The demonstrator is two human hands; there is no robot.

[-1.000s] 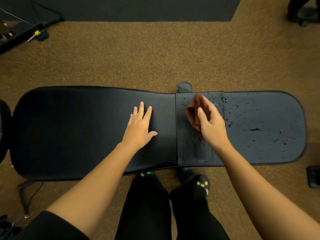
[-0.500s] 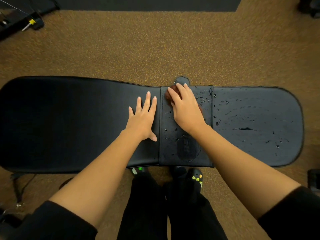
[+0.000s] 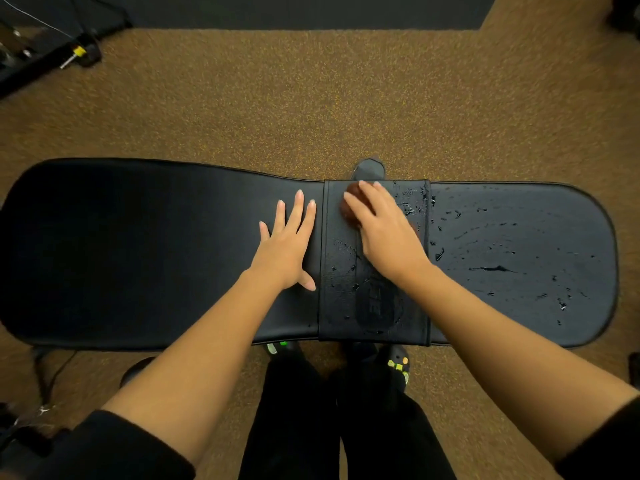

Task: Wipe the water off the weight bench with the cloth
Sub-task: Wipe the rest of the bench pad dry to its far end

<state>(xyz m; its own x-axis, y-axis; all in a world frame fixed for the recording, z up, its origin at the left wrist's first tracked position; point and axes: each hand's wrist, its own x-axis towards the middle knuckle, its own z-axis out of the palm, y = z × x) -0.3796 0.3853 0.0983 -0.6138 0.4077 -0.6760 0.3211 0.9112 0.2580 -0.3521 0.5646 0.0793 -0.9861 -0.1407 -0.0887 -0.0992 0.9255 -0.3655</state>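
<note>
A long black padded weight bench (image 3: 138,254) lies across the view on a brown carpet. Water drops (image 3: 491,268) speckle its right pad and the middle panel (image 3: 339,306). My right hand (image 3: 384,230) presses a bunched reddish-brown cloth (image 3: 349,207) flat against the far part of the middle panel; most of the cloth is hidden under the palm. My left hand (image 3: 289,244) rests flat on the dry left pad, fingers spread, just left of the panel seam.
A dark bar with a yellow tip (image 3: 74,53) and cables lie on the floor at the far left. My legs and shoes (image 3: 398,365) stand against the bench's near edge. A bench foot (image 3: 370,167) pokes out behind the middle panel.
My right hand turned palm-down and pushed the cloth to the far left part of the middle panel, then held there. My left hand slid slightly right toward the seam.
</note>
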